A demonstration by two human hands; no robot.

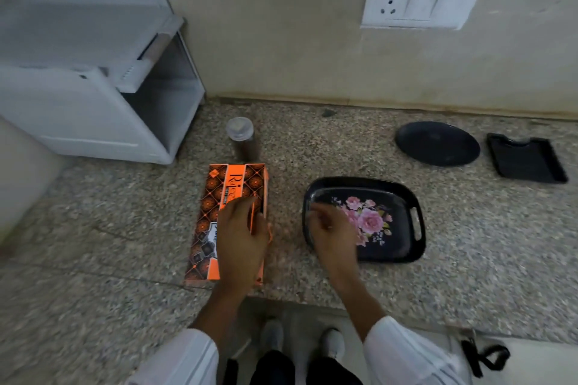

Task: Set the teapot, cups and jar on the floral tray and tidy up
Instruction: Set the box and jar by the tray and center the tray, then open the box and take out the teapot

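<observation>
The black floral tray (403, 255) lies flat on the speckled stone counter, right of centre, with pink roses painted on it. A clear jar (241, 140) with brown contents and a pale lid stands upright behind an orange patterned box (219, 197). My left hand (240, 237) rests on the near right part of that box, fingers spread towards its right edge. My right hand (331, 231) hovers over the tray's left part, fingers loosely curled and holding nothing. No teapot or cups are in view.
A round black plate (438, 144) and a small black rectangular tray (525, 159) lie at the back right. A white appliance (93, 87) stands at the back left by the wall. A wall socket (419, 5) is above. The counter's front edge (297, 295) runs just before my feet.
</observation>
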